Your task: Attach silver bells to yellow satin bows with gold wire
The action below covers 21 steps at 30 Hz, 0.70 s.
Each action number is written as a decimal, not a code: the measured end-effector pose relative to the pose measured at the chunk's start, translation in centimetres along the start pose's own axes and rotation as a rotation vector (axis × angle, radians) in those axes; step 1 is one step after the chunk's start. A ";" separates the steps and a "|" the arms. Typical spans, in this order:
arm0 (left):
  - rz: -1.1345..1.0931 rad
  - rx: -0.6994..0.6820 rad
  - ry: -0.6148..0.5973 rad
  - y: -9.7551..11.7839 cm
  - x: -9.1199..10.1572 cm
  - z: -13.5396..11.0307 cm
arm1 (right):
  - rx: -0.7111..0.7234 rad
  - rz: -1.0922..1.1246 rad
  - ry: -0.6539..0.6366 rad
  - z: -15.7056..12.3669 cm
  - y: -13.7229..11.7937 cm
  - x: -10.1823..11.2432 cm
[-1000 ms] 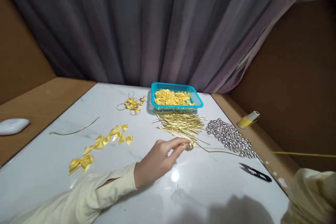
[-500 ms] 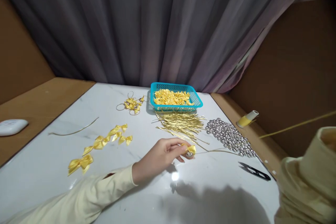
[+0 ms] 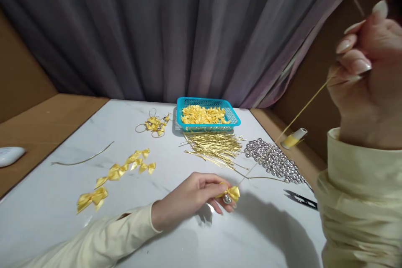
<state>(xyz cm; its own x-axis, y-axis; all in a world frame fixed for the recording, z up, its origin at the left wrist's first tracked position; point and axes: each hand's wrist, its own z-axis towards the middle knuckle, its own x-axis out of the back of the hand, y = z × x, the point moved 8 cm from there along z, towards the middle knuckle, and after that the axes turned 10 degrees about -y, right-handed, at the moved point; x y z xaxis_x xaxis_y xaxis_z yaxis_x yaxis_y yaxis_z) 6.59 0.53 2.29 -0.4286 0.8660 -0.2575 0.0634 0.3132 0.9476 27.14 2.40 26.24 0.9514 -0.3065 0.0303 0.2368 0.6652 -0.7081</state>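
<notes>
Low over the white table, my left hand (image 3: pixel 202 192) pinches a yellow ribbon bow (image 3: pixel 233 193) with a silver bell (image 3: pixel 227 198) at its middle. From the bow a thin yellow thread (image 3: pixel 306 104) runs up and to the right. My right hand (image 3: pixel 364 58), raised high at the right edge, has its fingers curled closed on that thread. Behind the left hand lies a pile of gold cords (image 3: pixel 216 147). Beyond its fingertips, to the right, is a heap of silver bells (image 3: pixel 273 159).
A blue basket (image 3: pixel 208 128) of yellow bows stands at the back. Loose bows (image 3: pixel 118 171) and a finished-looking cluster with cord loops (image 3: pixel 155 124) lie left. Black thread snips (image 3: pixel 300 199) and a thread spool (image 3: pixel 294 138) are right. A white object (image 3: pixel 11 156) sits far left.
My right hand has come into view, raised at the right with the thread now slanting steeply upward. My left hand has shifted slightly down with the bow and bell. The view has shifted slightly.
</notes>
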 end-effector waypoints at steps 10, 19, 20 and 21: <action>-0.020 -0.002 -0.063 0.1 -0.9 -0.4 | -0.083 0.093 0.040 0.7 2.3 0.9; 0.056 0.020 -0.013 -0.3 -0.3 -0.3 | -0.134 0.083 0.105 0.8 3.9 2.6; 0.062 0.024 -0.005 -0.3 -0.2 -0.3 | -0.141 0.078 0.114 0.7 4.1 2.9; 0.065 0.027 0.002 -0.3 -0.2 -0.3 | -0.151 0.070 0.124 0.7 4.2 3.3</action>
<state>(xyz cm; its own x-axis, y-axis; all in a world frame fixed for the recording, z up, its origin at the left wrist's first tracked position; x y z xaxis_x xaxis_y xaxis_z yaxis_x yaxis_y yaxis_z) 6.38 0.15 2.12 -0.4249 0.8839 -0.1953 0.1155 0.2669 0.9568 31.38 4.67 23.81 0.9306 -0.3512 -0.1030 0.1304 0.5811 -0.8033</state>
